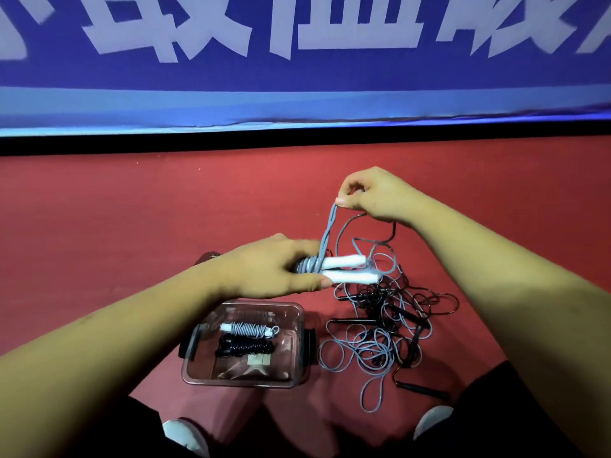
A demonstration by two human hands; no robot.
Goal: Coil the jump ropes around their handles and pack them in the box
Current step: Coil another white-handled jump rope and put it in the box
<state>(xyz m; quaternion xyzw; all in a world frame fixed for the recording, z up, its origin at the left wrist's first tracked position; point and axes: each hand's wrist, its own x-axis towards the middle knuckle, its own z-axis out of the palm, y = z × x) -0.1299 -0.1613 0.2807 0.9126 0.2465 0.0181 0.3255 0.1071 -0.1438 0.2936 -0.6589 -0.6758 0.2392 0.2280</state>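
Observation:
My left hand [274, 271] grips a pair of white handles [350, 269] held side by side, with grey rope wound a few turns around their near end. My right hand [370, 196] pinches the doubled grey rope [327, 233] and holds it taut above the handles. The clear plastic box [297, 312] sits on the floor below my left hand. Inside it lie a coiled grey rope with white handles [248, 328] and a coiled black rope [244, 348]. A tangle of loose grey and black ropes [380, 328] lies on the floor to the right of the box.
Red floor [132, 226] all around. A blue banner with white characters [297, 77] stands along the far edge. Black handles [423, 390] lie among the loose ropes. My knees and white shoe tips [185, 431] are at the bottom.

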